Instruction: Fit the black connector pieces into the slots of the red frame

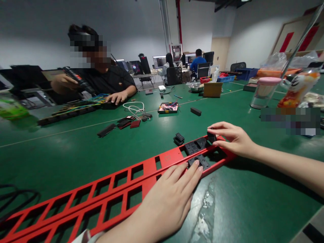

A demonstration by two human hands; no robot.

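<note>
A long red frame [152,162] with two rows of rectangular openings lies diagonally on the green table. Black modules [196,145] sit in its far row near the right end, and more black modules [204,162] are in the near row. My left hand [174,192] lies flat over the near row, fingers stretched, fingertips touching the modules there. At the frame's right end, my right hand [234,138] pinches a small black piece [211,137] between thumb and fingers, above the far row. Just beyond the frame are loose black pieces [179,138].
Across the table [157,131], a person [106,81] holds a tool over wired black strips [73,109]. Dark red and black pieces [129,122], a white cable [134,107] and a small tray [167,107] lie mid-table. A pink-lidded cup [265,93] stands right.
</note>
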